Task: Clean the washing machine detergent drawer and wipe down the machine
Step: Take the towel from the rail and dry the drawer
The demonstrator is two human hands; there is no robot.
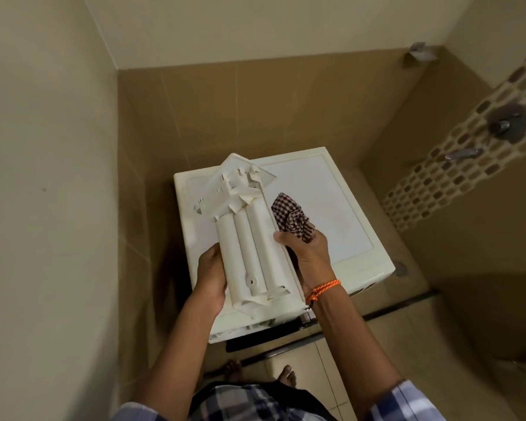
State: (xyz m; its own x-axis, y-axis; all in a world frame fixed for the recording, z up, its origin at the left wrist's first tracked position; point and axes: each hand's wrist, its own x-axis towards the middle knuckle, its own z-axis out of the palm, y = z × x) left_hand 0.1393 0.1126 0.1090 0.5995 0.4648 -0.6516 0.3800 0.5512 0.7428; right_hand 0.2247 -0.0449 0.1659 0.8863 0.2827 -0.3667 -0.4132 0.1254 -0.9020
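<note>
A mosaic tile band (456, 165) runs diagonally down the right-hand wall; a round metal valve (509, 123) sits on it near its upper end, a small tap (463, 153) just below that valve, and a metal corner shelf (419, 51) well above the band

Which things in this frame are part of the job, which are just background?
Job:
- detergent drawer, held by left hand
- checked cloth, gripped in right hand, thumb on the drawer
- washing machine

Background:
- wall tap
- corner soap holder
- orange wrist cord
</note>
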